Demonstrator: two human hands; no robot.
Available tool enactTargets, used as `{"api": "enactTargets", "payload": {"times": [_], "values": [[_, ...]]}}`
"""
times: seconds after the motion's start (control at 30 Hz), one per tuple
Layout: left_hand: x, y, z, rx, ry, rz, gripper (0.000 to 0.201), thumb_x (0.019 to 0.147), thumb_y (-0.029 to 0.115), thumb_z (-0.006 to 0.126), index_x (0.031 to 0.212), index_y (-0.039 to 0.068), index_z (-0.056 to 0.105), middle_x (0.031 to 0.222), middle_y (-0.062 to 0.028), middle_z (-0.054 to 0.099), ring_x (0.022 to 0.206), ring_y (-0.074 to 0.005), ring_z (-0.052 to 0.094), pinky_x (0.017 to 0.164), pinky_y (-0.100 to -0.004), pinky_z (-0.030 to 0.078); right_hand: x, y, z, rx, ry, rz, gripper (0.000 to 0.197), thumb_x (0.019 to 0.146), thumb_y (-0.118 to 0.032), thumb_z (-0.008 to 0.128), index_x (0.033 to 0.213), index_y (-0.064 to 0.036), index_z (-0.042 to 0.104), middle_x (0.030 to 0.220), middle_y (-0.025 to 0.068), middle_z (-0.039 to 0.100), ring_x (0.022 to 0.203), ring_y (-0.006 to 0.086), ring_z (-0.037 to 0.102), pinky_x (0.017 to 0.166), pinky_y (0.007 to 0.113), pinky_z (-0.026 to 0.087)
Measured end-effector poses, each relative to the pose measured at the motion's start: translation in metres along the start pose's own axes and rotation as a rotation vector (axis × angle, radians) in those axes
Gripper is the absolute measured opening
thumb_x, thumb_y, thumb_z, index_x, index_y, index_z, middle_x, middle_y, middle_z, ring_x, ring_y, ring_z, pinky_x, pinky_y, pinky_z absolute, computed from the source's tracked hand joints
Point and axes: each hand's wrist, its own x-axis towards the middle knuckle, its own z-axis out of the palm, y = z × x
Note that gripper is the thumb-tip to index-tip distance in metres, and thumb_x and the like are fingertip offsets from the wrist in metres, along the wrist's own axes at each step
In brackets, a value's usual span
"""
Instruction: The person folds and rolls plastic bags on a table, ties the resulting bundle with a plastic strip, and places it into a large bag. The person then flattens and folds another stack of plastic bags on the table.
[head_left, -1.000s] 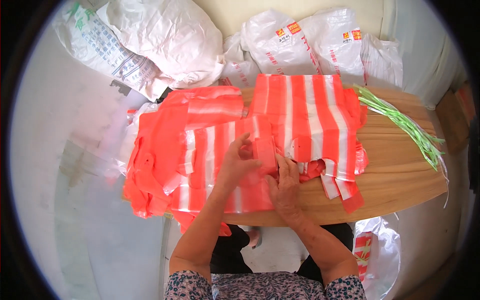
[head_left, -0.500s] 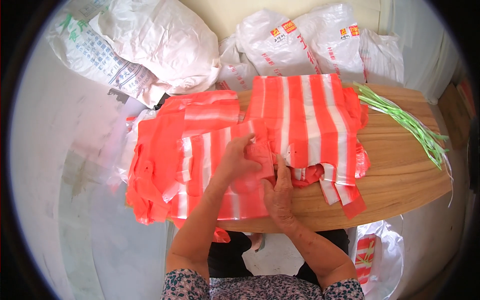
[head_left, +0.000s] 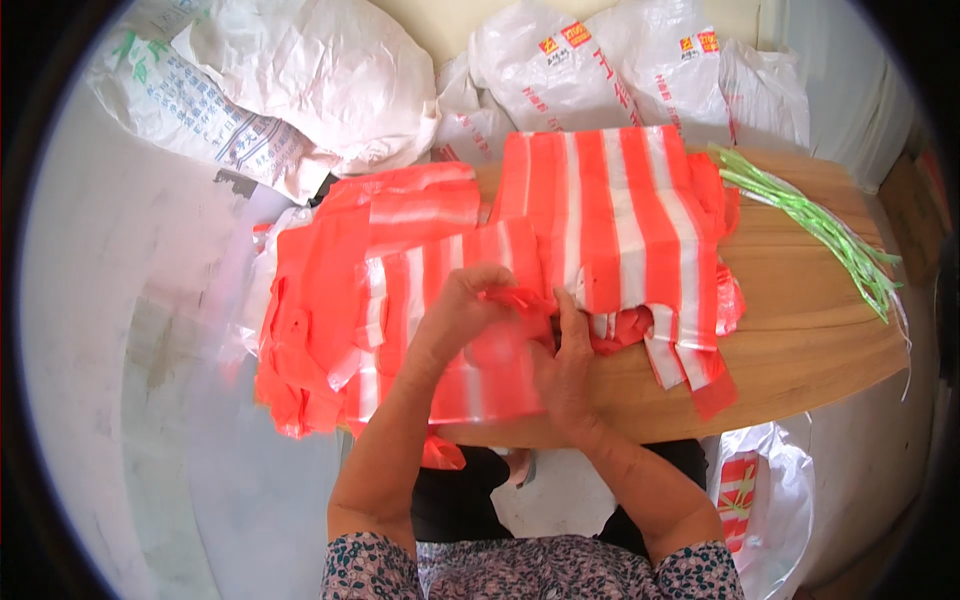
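Observation:
A red-and-white striped plastic bag [head_left: 410, 290] lies flat in front of me on the wooden table. My left hand [head_left: 468, 308] has its fingers closed on a crumpled red part of this bag near its right edge. Opposite it, my right hand [head_left: 566, 375] grips the bag's right edge between thumb and fingers; the thumb is slightly blurred. Just beyond the right hand spreads a stack of striped plastic bags [head_left: 610, 220], its handle ends hanging toward me. More red bags [head_left: 320, 260] are heaped at the left, partly under the bag in my hands.
The wooden table [head_left: 800, 340] has a curved right end. A bundle of green plastic strips [head_left: 815, 220] lies there. White woven sacks [head_left: 310, 80] stand behind the table. Below its right side, an open white sack [head_left: 790, 500] holds a tied striped bundle [head_left: 737, 500].
My left hand has closed from a spread grip and bunched up the red plastic that lay flatter before. The right hand stays at the bag's edge. The whole view has shifted slightly.

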Motion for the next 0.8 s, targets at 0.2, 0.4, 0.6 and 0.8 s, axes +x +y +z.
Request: {"api": "enactTargets", "payload": {"times": [0.2, 0.4, 0.6, 0.8], "values": [[-0.033, 0.012, -0.009, -0.006, 0.084, 0.109, 0.021, 0.071, -0.007, 0.066, 0.088, 0.005, 0.063, 0.091, 0.0013, 0.062, 0.089, -0.0098, 0.055, 0.081, -0.0264, 0.045, 0.002, 0.008, -0.005, 0.074, -0.093, 0.036, 0.058, 0.068, 0.007, 0.067, 0.122, -0.0031, 0.050, 0.107, 0.0144, 0.053, 0.095, 0.0250, 0.057, 0.080, 0.032, 0.048], [-0.064, -0.004, -0.012, -0.026, 0.130, 0.162, 0.023, 0.070, -0.012, 0.060, 0.086, 0.004, 0.061, 0.100, -0.0022, 0.060, 0.095, -0.0121, 0.054, 0.084, -0.0269, 0.045, -0.002, 0.007, -0.010, -0.014, -0.110, 0.025, 0.047, 0.066, 0.007, 0.070, 0.109, -0.0035, 0.055, 0.103, 0.0125, 0.052, 0.090, 0.0252, 0.056, 0.076, 0.032, 0.048], [-0.082, -0.041, -0.009, 0.119, 0.322, 0.397, 0.025, 0.068, -0.016, 0.057, 0.082, 0.004, 0.061, 0.105, -0.0067, 0.059, 0.100, -0.0186, 0.058, 0.088, -0.0297, 0.047, -0.015, 0.004, -0.011, -0.103, -0.157, -0.014, 0.033, 0.066, 0.008, 0.059, 0.098, -0.0016, 0.059, 0.107, 0.0169, 0.051, 0.104, 0.0351, 0.051, 0.090, 0.039, 0.043], [-0.090, -0.046, -0.001, -0.002, 0.356, 0.413, 0.027, 0.070, -0.018, 0.052, 0.085, 0.002, 0.062, 0.104, -0.0071, 0.060, 0.098, -0.0167, 0.058, 0.086, -0.0278, 0.047, -0.013, -0.004, -0.012, -0.193, -0.128, -0.259, 0.036, 0.065, 0.008, 0.060, 0.100, -0.0020, 0.061, 0.117, 0.0183, 0.051, 0.111, 0.0374, 0.048, 0.092, 0.042, 0.042]]}}
